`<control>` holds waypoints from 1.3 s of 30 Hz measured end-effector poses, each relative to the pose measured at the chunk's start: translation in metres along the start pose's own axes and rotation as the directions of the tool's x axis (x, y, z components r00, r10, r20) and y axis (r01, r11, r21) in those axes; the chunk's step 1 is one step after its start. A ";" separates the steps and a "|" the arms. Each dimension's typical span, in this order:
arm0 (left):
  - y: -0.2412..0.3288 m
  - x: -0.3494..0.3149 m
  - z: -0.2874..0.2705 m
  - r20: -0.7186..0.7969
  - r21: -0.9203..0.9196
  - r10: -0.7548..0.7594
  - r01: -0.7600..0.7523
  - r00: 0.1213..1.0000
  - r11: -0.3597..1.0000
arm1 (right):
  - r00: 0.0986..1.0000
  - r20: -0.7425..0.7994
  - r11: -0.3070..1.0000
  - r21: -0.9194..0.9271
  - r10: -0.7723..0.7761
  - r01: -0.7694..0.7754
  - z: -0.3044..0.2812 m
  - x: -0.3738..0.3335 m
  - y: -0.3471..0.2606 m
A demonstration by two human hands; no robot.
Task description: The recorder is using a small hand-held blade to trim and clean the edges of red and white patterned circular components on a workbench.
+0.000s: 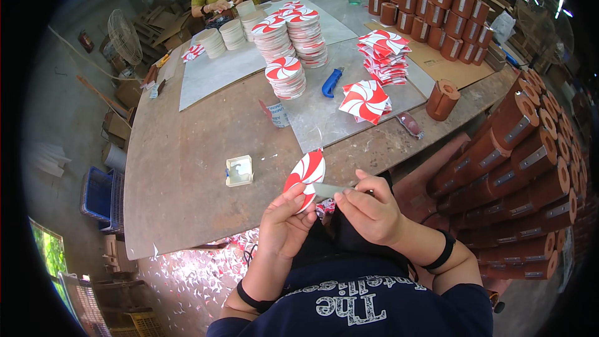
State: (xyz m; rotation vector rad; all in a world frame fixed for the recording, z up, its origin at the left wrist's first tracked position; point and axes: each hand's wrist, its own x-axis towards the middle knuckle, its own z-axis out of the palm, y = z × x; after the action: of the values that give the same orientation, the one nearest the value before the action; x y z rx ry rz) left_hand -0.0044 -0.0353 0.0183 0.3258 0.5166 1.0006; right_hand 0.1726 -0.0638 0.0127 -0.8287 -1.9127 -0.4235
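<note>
- While the left hand [284, 221] pinches the red-and-white swirl disc [306, 175] by its lower rim above the bench [187, 168] edge, its grip is clenched on it.
- The right hand [368, 206] grasps a slim blade [329, 190] laid against the disc.
- The disc looks thin, light and bendable, so the rim seems the safest hold.

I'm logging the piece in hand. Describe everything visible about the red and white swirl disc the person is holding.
The swirl disc is a flat, thin round piece, apparently card or foam, with curved red and white wedges like a pinwheel. It is held tilted above the table's near edge, pinched at its lower rim by the left hand. The right hand presses a slim grey blade against its lower edge. A thin clear loop seems to rise from its top.
</note>
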 end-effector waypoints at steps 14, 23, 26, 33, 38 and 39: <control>-0.002 0.001 -0.006 -0.014 0.295 0.111 -0.102 0.994 0.950 | 0.427 0.217 0.037 0.857 0.878 -0.514 -0.018 -0.012 0.024; -0.002 -0.003 0.009 0.174 0.685 0.229 -0.285 0.958 0.671 | 0.431 0.707 -0.522 0.706 0.561 -0.478 -0.004 -0.013 0.012; 0.002 -0.003 0.007 0.189 0.768 0.233 -0.292 0.954 0.570 | 0.499 0.656 -0.295 0.727 0.566 -0.620 0.004 -0.018 0.014; -0.008 0.005 0.001 0.139 0.555 0.436 -0.434 0.889 0.709 | 0.512 0.580 -0.098 0.717 0.633 -0.691 0.014 -0.018 0.010; -0.026 0.009 0.000 0.175 0.553 0.488 -0.495 0.855 0.670 | 0.461 0.589 -0.259 0.759 0.664 -0.597 0.022 -0.011 0.000; -0.027 0.009 -0.002 0.174 0.553 0.486 -0.494 0.856 0.672 | 0.459 0.589 -0.259 0.759 0.665 -0.597 0.022 -0.011 -0.002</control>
State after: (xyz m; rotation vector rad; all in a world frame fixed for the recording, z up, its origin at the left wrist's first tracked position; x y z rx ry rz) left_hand 0.0178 -0.0408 0.0013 1.0759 0.7450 1.3494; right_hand 0.1603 -0.0556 -0.0078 -0.7353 -0.9030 1.4034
